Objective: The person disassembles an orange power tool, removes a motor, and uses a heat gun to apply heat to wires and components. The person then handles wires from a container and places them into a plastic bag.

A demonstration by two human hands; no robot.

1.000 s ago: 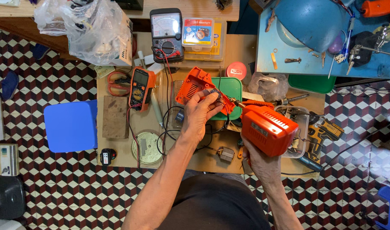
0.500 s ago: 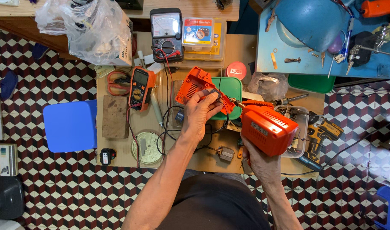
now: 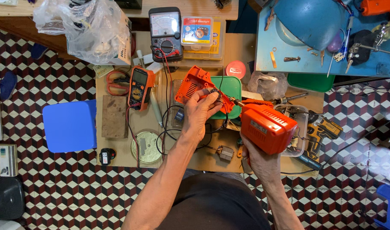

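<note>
Fingers point(image 3: 210, 100) of the left hand point(image 3: 199, 115) pinch the orange housing piece point(image 3: 195, 85) mid-frame; the right hand point(image 3: 257, 159) clamps the orange tool body point(image 3: 267, 127) above the tabletop point(image 3: 118, 149).

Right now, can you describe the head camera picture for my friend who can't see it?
Seen from above, a person's left hand holds an orange plastic shell with wires, while the right hand grips a chunky orange tool body. Below them is a small wooden workbench crowded with an orange multimeter, a green tub and red scissors, on a checkered floor.
</note>
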